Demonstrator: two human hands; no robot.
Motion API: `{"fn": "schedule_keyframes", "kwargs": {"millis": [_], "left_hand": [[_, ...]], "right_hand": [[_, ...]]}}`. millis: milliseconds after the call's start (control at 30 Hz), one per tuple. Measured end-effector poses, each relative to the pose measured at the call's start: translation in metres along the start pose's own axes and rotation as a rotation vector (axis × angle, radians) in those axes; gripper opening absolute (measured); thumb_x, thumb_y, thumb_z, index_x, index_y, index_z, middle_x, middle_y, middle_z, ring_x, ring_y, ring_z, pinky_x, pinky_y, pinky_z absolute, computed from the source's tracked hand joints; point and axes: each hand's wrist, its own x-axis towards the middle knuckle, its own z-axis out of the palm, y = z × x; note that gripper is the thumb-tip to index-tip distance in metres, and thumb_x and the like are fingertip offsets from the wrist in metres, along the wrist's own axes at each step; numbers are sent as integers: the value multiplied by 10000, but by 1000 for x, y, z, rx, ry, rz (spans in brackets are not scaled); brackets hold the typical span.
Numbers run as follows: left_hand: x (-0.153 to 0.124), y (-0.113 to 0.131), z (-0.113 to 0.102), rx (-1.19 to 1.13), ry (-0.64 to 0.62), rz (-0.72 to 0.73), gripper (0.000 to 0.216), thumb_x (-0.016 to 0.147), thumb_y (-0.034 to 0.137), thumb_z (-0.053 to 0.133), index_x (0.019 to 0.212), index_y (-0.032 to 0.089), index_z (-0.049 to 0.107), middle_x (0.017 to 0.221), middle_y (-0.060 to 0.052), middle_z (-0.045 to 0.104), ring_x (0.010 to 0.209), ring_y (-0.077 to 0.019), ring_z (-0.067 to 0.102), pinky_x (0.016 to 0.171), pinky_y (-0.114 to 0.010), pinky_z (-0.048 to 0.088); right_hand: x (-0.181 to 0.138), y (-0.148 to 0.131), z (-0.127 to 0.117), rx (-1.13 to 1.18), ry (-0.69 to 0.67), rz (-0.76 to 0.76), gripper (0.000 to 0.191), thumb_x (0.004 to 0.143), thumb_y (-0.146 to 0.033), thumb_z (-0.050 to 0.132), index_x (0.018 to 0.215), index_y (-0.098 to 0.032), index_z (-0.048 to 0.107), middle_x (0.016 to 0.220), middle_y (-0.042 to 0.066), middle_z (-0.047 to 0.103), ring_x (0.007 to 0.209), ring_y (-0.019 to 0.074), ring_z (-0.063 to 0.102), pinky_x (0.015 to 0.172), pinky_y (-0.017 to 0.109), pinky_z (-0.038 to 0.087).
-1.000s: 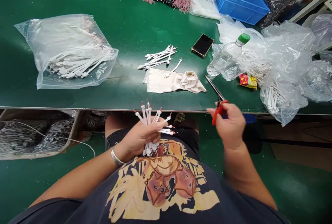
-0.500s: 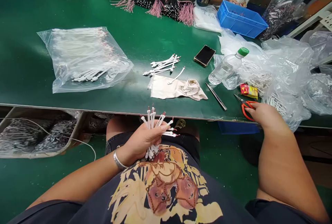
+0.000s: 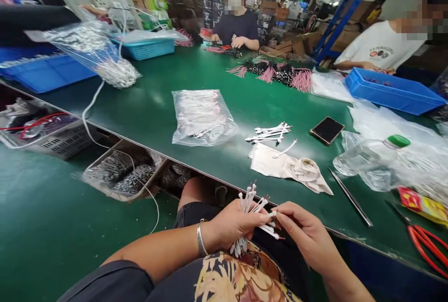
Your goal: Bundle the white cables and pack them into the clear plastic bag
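My left hand point(image 3: 231, 223) grips a bundle of short white cable pieces point(image 3: 251, 215) with red tips, held over my lap just below the green table's edge point(image 3: 217, 178). My right hand point(image 3: 301, 231) has come to the bundle and pinches one or two of its pieces at their tips. The red-handled scissors point(image 3: 425, 241) lie on the table at the far right, away from both hands. A small loose pile of the same white pieces point(image 3: 269, 133) lies on the table ahead, next to a beige cloth point(image 3: 290, 167).
A clear bag of white pieces point(image 3: 200, 117), a phone point(image 3: 326, 129), a water bottle with a green cap point(image 3: 371, 159), a thin metal tool point(image 3: 350, 196) and a blue bin point(image 3: 392, 89) lie on the table. Other people sit at the far side. Bins of wire stand at my left.
My right hand left the scissors on the table and moved to the bundle in my left hand. My head lifted and turned left, so the room and co-workers came into view.
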Motion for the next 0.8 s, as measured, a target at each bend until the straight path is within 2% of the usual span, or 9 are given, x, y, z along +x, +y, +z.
{"fn": "schedule_keyframes", "kwargs": {"millis": [100,233,333,533,633,700,800], "left_hand": [[-7,-3,-8,-72,32,0,333,656,439,711,680,149,548,469,74,377,381,-50,307,391,-204,242],[-12,-4,-13,-108,34,-1,300,651,405,717,684,154,555,441,82,359,381,-56,299,385,-205,264],[-14,-2,-13,-99,18,27,271,676,391,699,679,155,564,417,86,337,376,-59,279,387,-211,272],[-16,-4,-11,-66,61,41,344,659,468,711,732,156,585,428,91,330,395,-64,281,417,-227,286],[-18,-5,-12,34,86,69,391,671,524,686,703,154,564,461,77,352,420,-70,315,433,-238,254],[-20,-5,-12,125,81,108,423,692,549,661,643,156,513,489,67,358,455,-69,320,456,-242,225],[-20,-4,-11,177,15,201,454,722,568,626,632,151,468,567,56,357,538,-68,289,509,-240,215]], "right_hand": [[9,2,9,232,38,144,334,777,-416,644,1029,-198,658,853,57,657,719,168,604,647,286,511],[15,1,17,340,74,223,309,721,-446,695,863,-174,655,695,26,617,591,129,542,522,228,448],[14,1,21,231,78,151,271,755,-438,666,785,-173,616,650,7,572,529,100,479,455,195,383],[8,9,28,-92,240,-168,185,833,-378,572,840,-195,602,743,34,601,601,146,536,529,247,466],[10,8,28,-266,359,-284,162,838,-352,559,855,-202,620,810,54,634,703,180,592,627,276,498],[13,3,28,-333,352,-288,176,831,-355,568,896,-204,632,843,56,649,723,184,608,627,270,500],[18,-8,32,-312,228,-273,180,837,-357,564,883,-201,641,845,52,656,723,177,609,643,262,500]]}}
